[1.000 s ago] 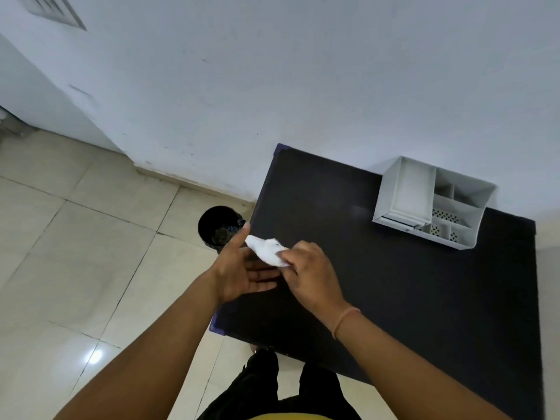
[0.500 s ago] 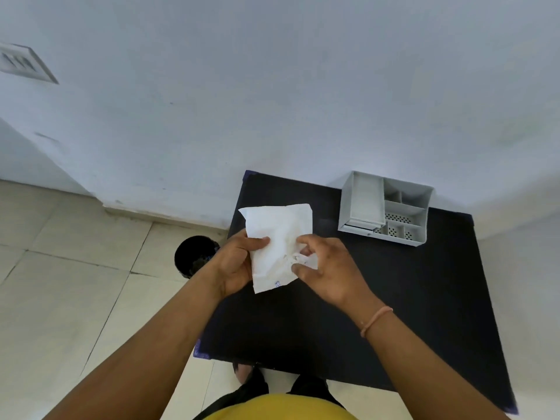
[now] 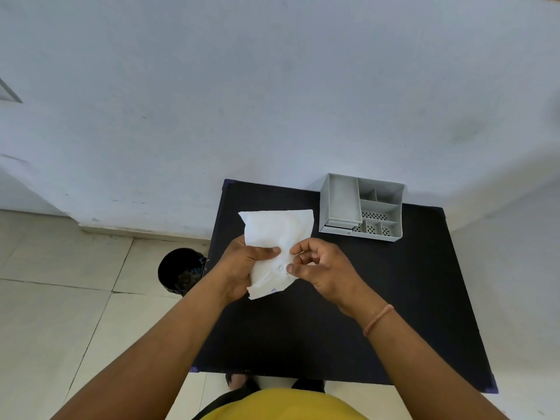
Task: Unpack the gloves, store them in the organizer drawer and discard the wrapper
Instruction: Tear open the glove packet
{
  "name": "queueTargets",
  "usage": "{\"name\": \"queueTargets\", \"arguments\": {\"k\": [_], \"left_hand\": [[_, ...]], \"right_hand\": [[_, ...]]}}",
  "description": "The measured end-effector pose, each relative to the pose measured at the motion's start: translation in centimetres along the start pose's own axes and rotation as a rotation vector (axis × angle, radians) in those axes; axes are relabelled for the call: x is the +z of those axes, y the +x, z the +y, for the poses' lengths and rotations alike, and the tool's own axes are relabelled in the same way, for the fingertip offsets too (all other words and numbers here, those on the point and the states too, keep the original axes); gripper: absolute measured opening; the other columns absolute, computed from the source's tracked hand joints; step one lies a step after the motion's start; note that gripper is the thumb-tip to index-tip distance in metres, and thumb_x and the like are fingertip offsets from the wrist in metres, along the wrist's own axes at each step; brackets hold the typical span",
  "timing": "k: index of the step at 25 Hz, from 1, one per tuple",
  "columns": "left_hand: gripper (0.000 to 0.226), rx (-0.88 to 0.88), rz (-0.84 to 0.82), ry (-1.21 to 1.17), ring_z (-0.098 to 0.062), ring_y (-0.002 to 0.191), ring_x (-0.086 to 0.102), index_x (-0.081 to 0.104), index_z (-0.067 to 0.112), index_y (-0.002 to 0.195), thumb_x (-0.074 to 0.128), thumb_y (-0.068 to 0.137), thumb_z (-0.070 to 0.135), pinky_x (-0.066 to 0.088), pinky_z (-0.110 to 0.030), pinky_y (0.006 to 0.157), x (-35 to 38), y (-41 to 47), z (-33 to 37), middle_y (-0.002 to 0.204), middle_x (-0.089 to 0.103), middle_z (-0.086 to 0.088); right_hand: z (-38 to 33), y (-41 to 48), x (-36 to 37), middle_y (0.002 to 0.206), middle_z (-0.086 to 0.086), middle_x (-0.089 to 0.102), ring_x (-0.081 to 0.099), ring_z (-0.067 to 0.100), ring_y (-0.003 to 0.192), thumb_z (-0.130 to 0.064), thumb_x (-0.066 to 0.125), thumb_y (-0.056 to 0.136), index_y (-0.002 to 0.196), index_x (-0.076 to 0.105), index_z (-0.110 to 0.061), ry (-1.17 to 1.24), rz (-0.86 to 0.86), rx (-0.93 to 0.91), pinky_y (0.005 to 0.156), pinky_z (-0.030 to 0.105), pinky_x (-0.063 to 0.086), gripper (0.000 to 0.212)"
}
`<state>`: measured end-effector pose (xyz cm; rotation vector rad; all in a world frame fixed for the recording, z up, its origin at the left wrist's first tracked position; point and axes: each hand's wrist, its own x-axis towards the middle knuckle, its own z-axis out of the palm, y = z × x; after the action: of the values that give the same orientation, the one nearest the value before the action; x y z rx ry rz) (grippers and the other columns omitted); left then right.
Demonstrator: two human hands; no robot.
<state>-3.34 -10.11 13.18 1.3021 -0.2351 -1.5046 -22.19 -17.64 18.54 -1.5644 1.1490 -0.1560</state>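
White glove wrapper (image 3: 274, 237) held upright above black desk (image 3: 394, 298). Left hand (image 3: 242, 268) clamped on its lower left edge, thumb across front. Right hand (image 3: 318, 268) pinching its right side. Grey organizer (image 3: 362, 207) at desk rear; black bin (image 3: 181, 271) on floor, left.

White wrapper (image 3: 277, 237) upright above table — grey organizer (image 3: 362, 207) behind.

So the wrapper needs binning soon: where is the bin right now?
The black bin stands on the tiled floor by the table's left edge, just left of the left hand.
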Motion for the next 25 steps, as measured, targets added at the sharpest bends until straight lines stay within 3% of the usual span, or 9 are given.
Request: {"name": "queueTargets", "arguments": {"k": [4,7,10,14,18,21,23,25], "left_hand": [[0.046,-0.009,0.030,-0.060,-0.040,0.109,0.075,0.069,0.014,0.129,0.078,0.086,0.000,0.062,-0.058,0.088,0.2,0.3,-0.2,0.121,0.078,-0.015],[0.047,-0.006,0.011,-0.041,-0.041,0.110,0.074,0.068,0.013,0.131,0.077,0.087,-0.001,0.063,-0.056,0.087,0.6,0.2,-0.2,0.122,0.077,-0.016],[0.048,-0.109,0.073,-0.046,-0.041,0.109,0.074,0.065,0.013,0.134,0.076,0.088,0.002,0.064,-0.056,0.084,0.4,0.5,-0.3,0.122,0.077,-0.017],[0.047,-0.300,0.110,-0.165,-0.040,0.103,0.078,0.062,0.006,0.132,0.072,0.096,0.034,0.066,-0.048,0.075,-0.5,0.0,-0.2,0.121,0.076,-0.024],[0.064,-0.256,0.194,-0.068,-0.040,0.103,0.077,0.057,0.008,0.127,0.067,0.091,0.060,0.066,-0.053,0.082,1.0,-2.1,-0.7,0.124,0.070,-0.025],[0.060,-0.161,0.065,0.055,-0.038,0.106,0.077,0.064,0.013,0.131,0.070,0.091,0.057,0.064,-0.055,0.090,3.8,-4.5,-1.0,0.123,0.073,-0.022],[0.046,-0.093,-0.080,0.136,-0.037,0.106,0.077,0.075,0.014,0.122,0.074,0.092,0.048,0.063,-0.054,0.094,5.4,-5.8,-1.0,0.119,0.077,-0.019],[0.030,-0.035,-0.113,0.201,-0.032,0.102,0.079,0.079,0.014,0.114,0.077,0.092,0.034,0.065,-0.049,0.090,6.2,-6.3,-1.0,0.112,0.081,-0.015]], "right_hand": [[-0.2,-0.5,-0.7,0.102,-0.001,0.074,0.070,0.017,0.100,-0.028,0.084,0.085,0.115,0.069,-0.027,0.005,-0.009,-0.024,0.079,0.022,0.051,0.034],[-0.1,-0.3,-0.6,0.108,-0.004,0.070,0.068,0.014,0.103,-0.035,0.087,0.081,0.121,0.067,-0.026,-0.131,-0.035,-0.003,0.081,0.027,0.058,0.046],[0.3,-0.8,-1.0,0.100,-0.006,0.075,0.071,0.011,0.096,-0.031,0.087,0.081,0.105,0.077,-0.026,-0.206,0.001,-0.110,0.089,0.031,0.061,0.027],[0.1,-2.1,-1.2,0.100,-0.010,0.079,0.072,0.003,0.093,-0.020,0.082,0.087,0.090,0.081,-0.025,-0.024,0.070,-0.183,0.074,0.015,0.054,0.006],[0.9,-1.5,0.1,0.085,-0.008,0.077,0.071,0.005,0.079,-0.019,0.081,0.088,0.087,0.080,-0.022,0.120,0.259,-0.131,0.070,0.020,0.054,0.003],[1.9,-1.8,1.1,0.085,-0.008,0.079,0.074,0.008,0.081,-0.018,0.080,0.089,0.090,0.081,-0.024,0.169,0.292,-0.097,0.076,0.027,0.059,0.005],[2.5,-2.4,1.5,0.090,-0.006,0.080,0.077,0.011,0.087,-0.016,0.076,0.091,0.095,0.081,-0.024,0.181,0.253,-0.065,0.081,0.030,0.062,0.011],[2.9,-2.9,1.4,0.099,-0.004,0.081,0.077,0.013,0.096,-0.014,0.070,0.094,0.104,0.080,-0.026,0.187,0.197,-0.029,0.087,0.035,0.064,0.019]]}}
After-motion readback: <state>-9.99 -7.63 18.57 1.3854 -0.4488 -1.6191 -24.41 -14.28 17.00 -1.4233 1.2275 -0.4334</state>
